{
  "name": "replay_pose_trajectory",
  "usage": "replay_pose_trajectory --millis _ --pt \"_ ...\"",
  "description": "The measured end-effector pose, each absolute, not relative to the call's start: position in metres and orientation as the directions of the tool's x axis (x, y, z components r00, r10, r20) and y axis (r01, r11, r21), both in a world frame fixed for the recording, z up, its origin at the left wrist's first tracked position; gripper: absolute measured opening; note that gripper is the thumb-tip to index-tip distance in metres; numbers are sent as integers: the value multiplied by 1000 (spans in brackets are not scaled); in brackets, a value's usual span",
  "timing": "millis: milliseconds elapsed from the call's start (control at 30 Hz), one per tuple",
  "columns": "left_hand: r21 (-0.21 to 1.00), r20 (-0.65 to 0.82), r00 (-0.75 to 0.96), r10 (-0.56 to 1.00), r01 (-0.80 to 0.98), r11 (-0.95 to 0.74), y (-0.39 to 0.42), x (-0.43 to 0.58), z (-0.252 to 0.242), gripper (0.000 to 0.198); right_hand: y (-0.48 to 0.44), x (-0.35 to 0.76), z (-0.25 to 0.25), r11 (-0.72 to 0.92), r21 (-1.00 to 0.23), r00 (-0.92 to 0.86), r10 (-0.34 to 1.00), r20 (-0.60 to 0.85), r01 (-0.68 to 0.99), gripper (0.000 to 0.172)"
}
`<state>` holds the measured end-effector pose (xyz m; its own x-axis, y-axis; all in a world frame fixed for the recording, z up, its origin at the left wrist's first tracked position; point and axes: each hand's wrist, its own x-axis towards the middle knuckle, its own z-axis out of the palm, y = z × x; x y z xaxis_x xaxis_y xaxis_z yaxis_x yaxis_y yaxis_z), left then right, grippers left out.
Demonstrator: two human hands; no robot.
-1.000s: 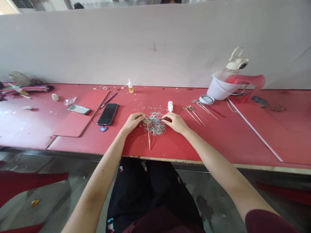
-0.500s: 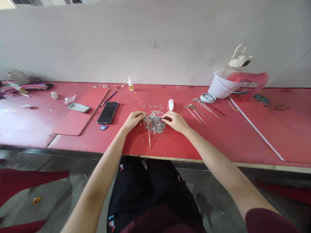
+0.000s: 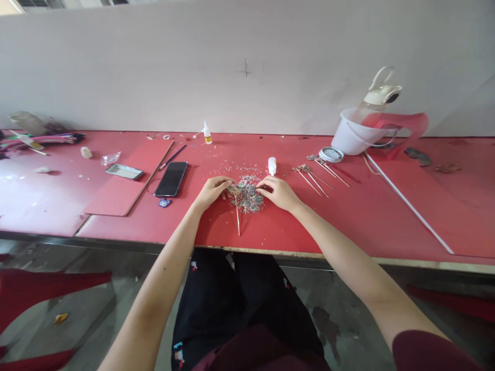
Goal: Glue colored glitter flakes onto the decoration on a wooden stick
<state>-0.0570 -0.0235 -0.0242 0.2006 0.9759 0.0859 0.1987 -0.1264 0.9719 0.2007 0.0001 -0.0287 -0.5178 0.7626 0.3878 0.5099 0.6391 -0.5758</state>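
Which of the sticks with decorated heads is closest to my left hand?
The lone stick, its head at your left hand, by the left edge of the colourful pile; the other sticks lie right of your right hand.

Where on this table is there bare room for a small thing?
Bare: the table between the lying sticks, right arm and white strip; the left board, nearer than the open box. Crowded: the colourful bits between left hand and right hand.

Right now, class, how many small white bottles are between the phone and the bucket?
2: a yellow-labelled bottle near the partition and a white bottle just beyond the right hand.
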Motion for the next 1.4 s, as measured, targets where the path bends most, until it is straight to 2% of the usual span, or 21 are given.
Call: replay_pose_trajectory --millis 433,800,1100,1267,1400 --pt "969 103 185 977 205 -141 -23 -57 -25 31 0 192 -33 627 -514 -498 778 383 585 13" --pt "965 96 184 978 224 -137 -24 -57 -24 32 -1 191 -32 626 -521 -502 778 377 580 14" --pt "974 90 189 978 188 -126 -23 -57 -24 35 -4 193 -26 659 -605 -498 745 443 448 15" --pt "970 97 197 976 202 -137 -26 -56 -19 34 -13 189 -20 736 -574 -572 659 489 358 15" --pt "970 100 217 971 198 -144 -28 -56 -18 34 -15 188 -20 738 -570 -592 654 471 362 14"
